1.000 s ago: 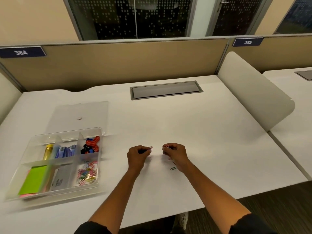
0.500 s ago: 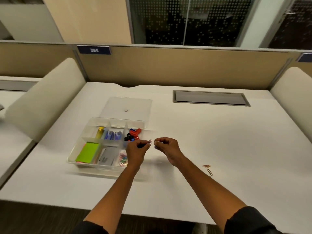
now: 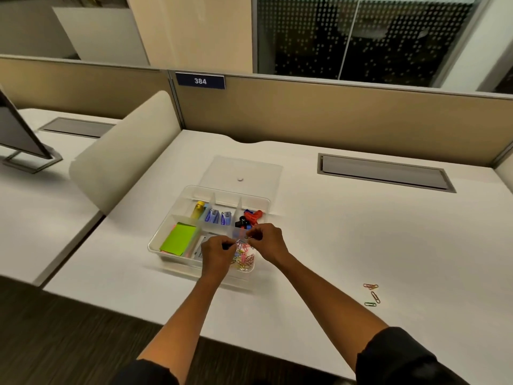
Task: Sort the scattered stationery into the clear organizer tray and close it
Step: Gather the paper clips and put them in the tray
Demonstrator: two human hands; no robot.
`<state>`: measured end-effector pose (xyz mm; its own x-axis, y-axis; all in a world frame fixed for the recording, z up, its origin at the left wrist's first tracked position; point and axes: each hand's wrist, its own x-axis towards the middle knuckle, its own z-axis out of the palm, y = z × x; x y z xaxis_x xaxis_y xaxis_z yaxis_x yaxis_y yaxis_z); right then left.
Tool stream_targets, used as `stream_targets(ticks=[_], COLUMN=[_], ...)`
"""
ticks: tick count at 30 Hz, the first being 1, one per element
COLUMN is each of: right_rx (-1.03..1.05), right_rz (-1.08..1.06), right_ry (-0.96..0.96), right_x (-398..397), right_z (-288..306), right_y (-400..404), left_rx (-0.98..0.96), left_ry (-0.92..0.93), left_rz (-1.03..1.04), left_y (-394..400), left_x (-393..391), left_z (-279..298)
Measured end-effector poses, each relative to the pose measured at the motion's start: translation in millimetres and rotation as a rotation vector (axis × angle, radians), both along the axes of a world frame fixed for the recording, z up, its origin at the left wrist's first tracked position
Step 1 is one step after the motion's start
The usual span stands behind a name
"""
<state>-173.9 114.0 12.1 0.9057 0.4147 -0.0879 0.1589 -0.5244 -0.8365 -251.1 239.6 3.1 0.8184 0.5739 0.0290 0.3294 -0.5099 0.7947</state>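
Note:
The clear organizer tray (image 3: pixel 177 200) lies open on the white desk, its clear lid (image 3: pixel 244 169) flat behind it. Inside are green sticky notes (image 3: pixel 177 239), a yellow tube (image 3: pixel 197 209), blue staple boxes (image 3: pixel 218 217), red and black binder clips (image 3: pixel 249 218) and a heap of coloured paper clips (image 3: pixel 245 259) in the front right compartment. Both hands hover over that compartment. My left hand (image 3: pixel 218 252) pinches paper clips, and my right hand (image 3: pixel 268 241) pinches a paper clip too. Three loose paper clips (image 3: pixel 372 294) lie on the desk to the right.
A tan partition with a sign reading 384 (image 3: pixel 200 81) stands behind the desk. A grey cable hatch (image 3: pixel 385 173) is set in the desk at the back right. A curved white divider (image 3: pixel 122 151) separates the left desk, where a monitor (image 3: pixel 19 134) stands.
Both hands have carried their paper clips leftward from the bare desk to above the tray's front right compartment. The view has swung left, leaving the loose clips at the right.

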Motion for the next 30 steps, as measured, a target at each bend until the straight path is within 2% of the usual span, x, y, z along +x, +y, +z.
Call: stream_targets(ticks=[4,8,15,19,26,30], right_rx=[-0.083,-0.102,0.047,0.051,-0.172,-0.333], right_rz=[0.069,0.115,-0.12,-0.295,-0.514,-0.529], right_ry=[-0.068,-0.119,-0.117,-0.124,-0.18,-0.172], right_x=[-0.4,0.1,5.4,5.7,-15.4,-29.3], right_z=[4.4,8.8,8.6,-5.9,-39.0,-49.5], right_y=[-1.8,-9.8,-50.2,-94.9,-192.1,-237.6], left_rx=[0.102,0.097,0.051,0.027,0.027,-0.026], left_ry=[-0.03,-0.05,-0.105,-0.144,-0.251,-0.177], left_rz=[-0.048,-0.081,-0.11,-0.167,-0.464,-0.608], left_y=[0.2,-7.8,-36.0,-64.2,-125.4,-157.8], left_x=[0.5,5.2,19.3,31.4,44.8,46.8], left_z=[-1.6,1.0,3.0,1.5,-2.4,-13.8])
